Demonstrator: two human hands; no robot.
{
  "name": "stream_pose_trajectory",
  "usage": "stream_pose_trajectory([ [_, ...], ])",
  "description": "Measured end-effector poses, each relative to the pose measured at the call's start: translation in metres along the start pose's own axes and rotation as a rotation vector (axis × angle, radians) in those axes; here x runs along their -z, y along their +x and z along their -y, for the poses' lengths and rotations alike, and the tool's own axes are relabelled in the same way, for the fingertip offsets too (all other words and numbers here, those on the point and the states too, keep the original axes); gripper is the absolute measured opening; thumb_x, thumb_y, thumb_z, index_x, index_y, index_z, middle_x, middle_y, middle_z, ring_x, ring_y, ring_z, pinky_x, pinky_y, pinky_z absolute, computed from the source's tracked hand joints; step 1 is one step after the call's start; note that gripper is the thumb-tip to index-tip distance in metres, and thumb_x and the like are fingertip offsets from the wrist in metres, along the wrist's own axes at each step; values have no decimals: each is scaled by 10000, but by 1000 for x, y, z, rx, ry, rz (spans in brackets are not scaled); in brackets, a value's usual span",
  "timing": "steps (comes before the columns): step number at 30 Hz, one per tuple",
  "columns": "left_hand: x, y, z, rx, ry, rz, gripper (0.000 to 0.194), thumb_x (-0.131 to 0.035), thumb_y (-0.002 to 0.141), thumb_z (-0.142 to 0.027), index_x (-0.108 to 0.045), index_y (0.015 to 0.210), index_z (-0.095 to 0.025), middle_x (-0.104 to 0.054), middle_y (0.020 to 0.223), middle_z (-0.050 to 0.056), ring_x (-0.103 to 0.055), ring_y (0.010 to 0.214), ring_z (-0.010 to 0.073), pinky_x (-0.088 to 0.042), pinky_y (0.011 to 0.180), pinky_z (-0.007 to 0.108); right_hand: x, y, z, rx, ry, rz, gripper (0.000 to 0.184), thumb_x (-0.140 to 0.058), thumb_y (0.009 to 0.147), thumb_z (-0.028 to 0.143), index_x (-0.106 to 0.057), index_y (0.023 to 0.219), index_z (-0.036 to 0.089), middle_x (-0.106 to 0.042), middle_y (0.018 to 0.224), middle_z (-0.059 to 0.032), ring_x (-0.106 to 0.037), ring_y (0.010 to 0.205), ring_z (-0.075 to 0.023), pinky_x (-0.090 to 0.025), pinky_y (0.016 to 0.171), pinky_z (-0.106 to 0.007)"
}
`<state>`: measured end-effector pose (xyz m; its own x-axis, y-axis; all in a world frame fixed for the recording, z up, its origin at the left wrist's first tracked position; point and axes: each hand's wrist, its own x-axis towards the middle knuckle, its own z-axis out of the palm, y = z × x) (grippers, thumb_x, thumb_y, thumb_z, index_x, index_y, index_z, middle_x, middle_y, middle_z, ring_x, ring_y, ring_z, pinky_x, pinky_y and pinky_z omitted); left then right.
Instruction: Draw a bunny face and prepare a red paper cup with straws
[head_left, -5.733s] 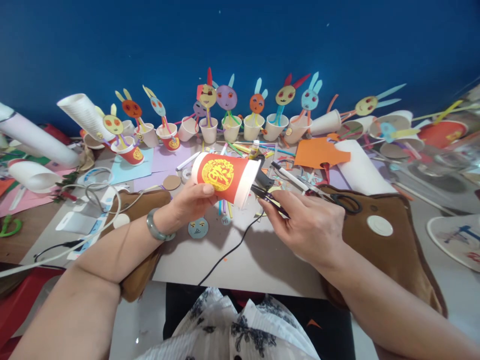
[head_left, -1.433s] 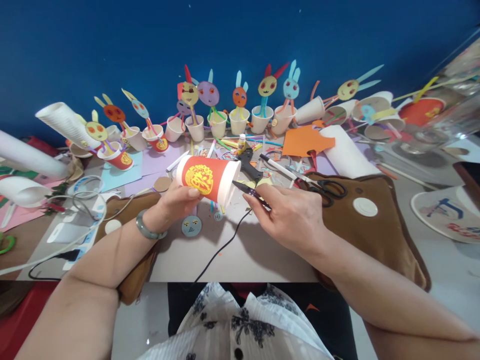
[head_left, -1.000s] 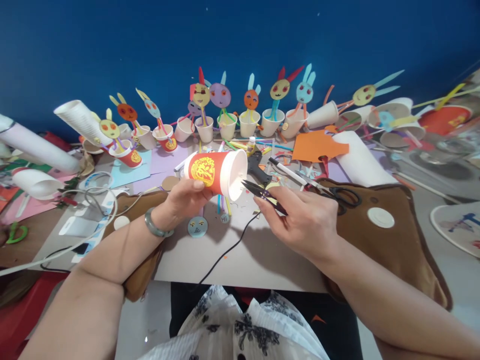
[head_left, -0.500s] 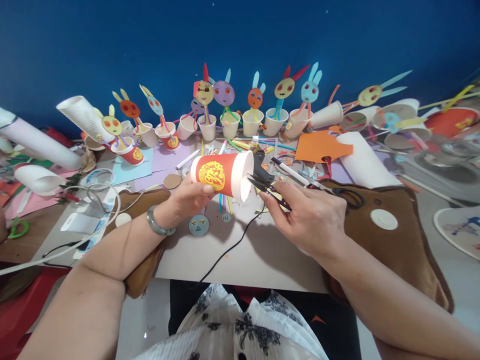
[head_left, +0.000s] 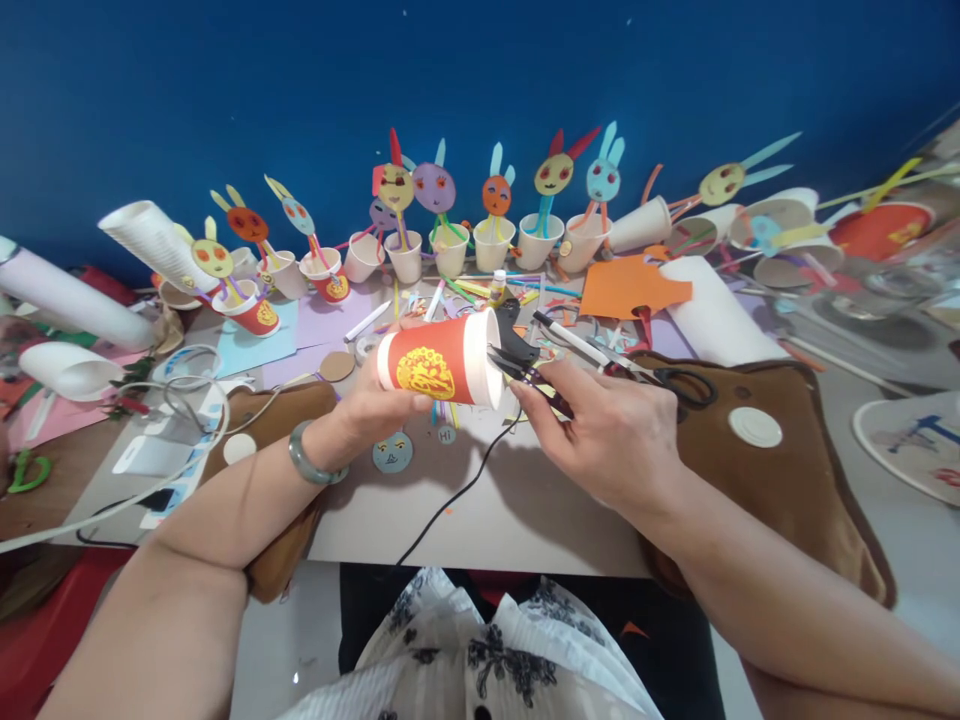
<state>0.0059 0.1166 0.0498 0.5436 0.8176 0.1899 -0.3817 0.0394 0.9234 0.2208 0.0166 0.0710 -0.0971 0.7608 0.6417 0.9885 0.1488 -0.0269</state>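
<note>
My left hand [head_left: 390, 400] is closed round a paper cup [head_left: 427, 362] with a red band and yellow print. The cup lies on its side in the air above the table. Its white end faces right. In my right hand [head_left: 600, 420] is a pair of dark scissors [head_left: 551, 392], fingers wrapped on the handles. Their blades point left at the cup's white end; whether the tip pierces it or only touches I cannot tell. Just behind the blades lies a black glue gun [head_left: 517, 325], partly hidden. Below the cup are a blue paper face [head_left: 393, 453] and a small "Hi" disc [head_left: 447, 435].
Paper rabbit figures in cups, one with an orange face [head_left: 496, 195], line the blue wall. Orange paper [head_left: 630, 290], a marker [head_left: 574, 340] and black-handled scissors [head_left: 686, 385] lie to the right. A black cord [head_left: 457, 495] crosses the front. Brown cushions [head_left: 780, 490] flank my arms.
The view has shifted slightly, so the background sits further left. The cup has tilted a little in my left hand, and the scissors stay at its white end.
</note>
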Motion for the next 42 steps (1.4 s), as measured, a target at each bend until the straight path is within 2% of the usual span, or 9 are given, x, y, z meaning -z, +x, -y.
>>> stream_pose_trajectory([
  [5,-3,-4,0,29,14,49,789,-915,559,-334,-505,1225,-231,-663,1008,48,-673,875,221,-560,681,305,1,0,1,3,18,-12,420,-486,981,454,-692,744,176,-504,477,6,-438,467,-123,-193,504,-261],
  [8,-3,-6,1,-13,12,26,699,-919,568,-311,-515,1133,-234,-655,984,20,-665,822,176,-556,695,278,2,0,1,4,20,-20,419,-484,985,453,-689,746,176,-506,479,7,-442,470,-122,-197,504,-261],
  [11,-4,-8,2,-26,5,33,700,-912,591,-306,-516,1165,-238,-656,969,10,-669,798,161,-565,708,276,2,0,0,14,23,-34,423,-482,988,451,-677,732,177,-519,486,7,-444,471,-120,-200,508,-262],
  [19,-6,-6,2,-12,-33,37,831,-894,626,-366,-487,1338,-233,-708,998,41,-726,904,226,-590,781,315,0,-1,-1,57,19,-64,381,-516,994,422,-665,746,174,-600,543,6,-513,499,-118,-227,520,-266],
  [22,-6,-6,2,0,-64,62,775,-879,656,-349,-511,1329,-235,-722,1010,39,-732,912,214,-598,784,300,1,-1,-1,86,6,-91,352,-543,990,400,-663,750,172,-624,559,6,-524,503,-115,-238,521,-269],
  [27,-5,-7,2,20,-62,53,633,-881,654,-379,-601,1197,-217,-734,976,46,-724,879,209,-611,782,312,3,-2,-1,109,7,-115,320,-577,979,380,-663,758,166,-633,555,2,-519,501,-115,-235,515,-275],
  [31,-3,-6,3,7,-40,46,762,-882,655,-404,-538,1314,-238,-727,1018,45,-719,893,219,-607,804,341,4,-2,-1,104,7,-107,335,-573,978,393,-654,741,170,-625,543,3,-516,490,-115,-225,504,-275],
  [34,-1,-6,4,-10,-42,74,811,-869,680,-380,-474,1377,-247,-720,1049,43,-716,891,203,-592,786,321,3,-1,-1,93,3,-110,342,-567,981,387,-641,726,173,-618,538,5,-522,488,-112,-236,506,-269],
  [42,-4,-7,2,-17,10,29,812,-907,609,-357,-466,1280,-238,-671,941,11,-678,754,167,-573,698,292,4,-3,0,61,-18,-64,367,-545,983,415,-636,719,177,-571,517,9,-502,494,-116,-217,513,-271],
])
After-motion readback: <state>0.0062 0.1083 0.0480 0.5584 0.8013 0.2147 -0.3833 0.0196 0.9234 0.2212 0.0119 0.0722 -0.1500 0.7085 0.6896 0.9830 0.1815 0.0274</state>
